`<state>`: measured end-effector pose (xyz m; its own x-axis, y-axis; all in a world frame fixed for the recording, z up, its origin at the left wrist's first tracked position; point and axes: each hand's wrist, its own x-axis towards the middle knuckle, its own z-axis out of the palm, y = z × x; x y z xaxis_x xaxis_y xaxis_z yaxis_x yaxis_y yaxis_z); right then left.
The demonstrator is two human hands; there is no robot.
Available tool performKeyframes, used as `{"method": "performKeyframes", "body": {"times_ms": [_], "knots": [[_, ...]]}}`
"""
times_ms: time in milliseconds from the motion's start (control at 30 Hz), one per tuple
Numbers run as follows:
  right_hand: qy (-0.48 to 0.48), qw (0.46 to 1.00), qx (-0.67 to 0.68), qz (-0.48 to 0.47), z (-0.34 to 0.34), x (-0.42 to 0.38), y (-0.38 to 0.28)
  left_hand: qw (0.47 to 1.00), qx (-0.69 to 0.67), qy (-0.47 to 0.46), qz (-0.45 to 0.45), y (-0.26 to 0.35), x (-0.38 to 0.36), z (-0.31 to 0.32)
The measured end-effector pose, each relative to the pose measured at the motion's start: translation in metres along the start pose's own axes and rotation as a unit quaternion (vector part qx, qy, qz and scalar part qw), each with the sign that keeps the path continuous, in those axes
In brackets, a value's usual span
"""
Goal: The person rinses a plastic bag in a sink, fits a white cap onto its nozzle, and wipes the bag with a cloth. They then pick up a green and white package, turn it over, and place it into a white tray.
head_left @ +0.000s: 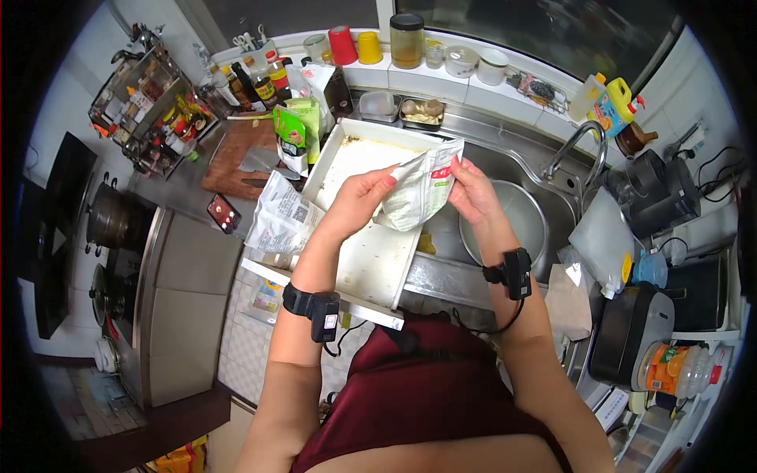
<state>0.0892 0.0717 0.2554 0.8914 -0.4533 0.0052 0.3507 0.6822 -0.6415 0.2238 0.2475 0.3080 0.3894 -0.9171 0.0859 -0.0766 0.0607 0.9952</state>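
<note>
Between my two hands, above a white drawer box (371, 260), is a white food packet (418, 193) with green print and a red label. My left hand (359, 201) grips its left side with the thumb on top. My right hand (475, 191) pinches its upper right corner. Dark specks and yellowish stains mark the drawer box's bottom. A crumpled silver-white packet (285, 214) with printed text leans at the box's left wall. Just beyond, a green and white pouch (290, 142) stands upright beside other bags.
A metal basin (509, 225) sits in the sink (465, 158), under the faucet (583, 138). To the left are a wooden cutting board (229, 158) with a cleaver (259, 161) and a phone (224, 214). Bottles and jars line the back; a rice cooker (631, 331) stands right.
</note>
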Motion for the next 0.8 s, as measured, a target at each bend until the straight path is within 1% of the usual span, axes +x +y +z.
{"method": "performKeyframes", "body": {"times_ms": [67, 133, 200, 300, 400, 500, 600, 633, 667, 700, 800], "knots": [[0.013, 1.000, -0.019, -0.009, -0.006, 0.000, -0.003, 0.992, 0.121, 0.029, 0.030, 0.006, -0.001, 0.005], [0.025, 0.998, -0.046, -0.016, -0.006, -0.006, -0.008, 0.969, 0.232, 0.066, 0.052, 0.009, 0.000, 0.009], [0.036, 0.996, -0.081, -0.021, -0.004, -0.012, -0.015, 0.934, 0.332, 0.114, 0.065, 0.010, 0.002, 0.013], [0.068, 0.990, -0.118, -0.020, -0.011, -0.016, -0.018, 0.860, 0.460, 0.183, 0.124, 0.027, 0.000, 0.028], [0.092, 0.981, -0.170, -0.015, -0.013, -0.025, -0.022, 0.822, 0.507, 0.205, 0.159, 0.029, 0.004, 0.033], [0.100, 0.981, -0.160, -0.039, -0.009, -0.033, -0.025, 0.852, 0.476, 0.184, 0.114, 0.033, 0.005, 0.039], [0.110, 0.958, -0.246, -0.097, -0.017, -0.033, -0.030, 0.869, 0.450, 0.179, 0.101, 0.028, 0.007, 0.044], [0.163, 0.914, -0.326, -0.181, -0.016, -0.032, -0.029, 0.868, 0.450, 0.186, 0.097, 0.026, 0.008, 0.046], [0.213, 0.852, -0.400, -0.262, -0.014, -0.030, -0.028, 0.867, 0.450, 0.193, 0.094, 0.025, 0.009, 0.050], [0.259, 0.775, -0.466, -0.339, -0.007, -0.030, -0.030, 0.865, 0.450, 0.201, 0.091, 0.025, 0.010, 0.052], [0.214, 0.769, -0.573, -0.188, 0.006, -0.045, -0.044, 0.859, 0.458, 0.222, 0.061, 0.024, 0.010, 0.055]]}}
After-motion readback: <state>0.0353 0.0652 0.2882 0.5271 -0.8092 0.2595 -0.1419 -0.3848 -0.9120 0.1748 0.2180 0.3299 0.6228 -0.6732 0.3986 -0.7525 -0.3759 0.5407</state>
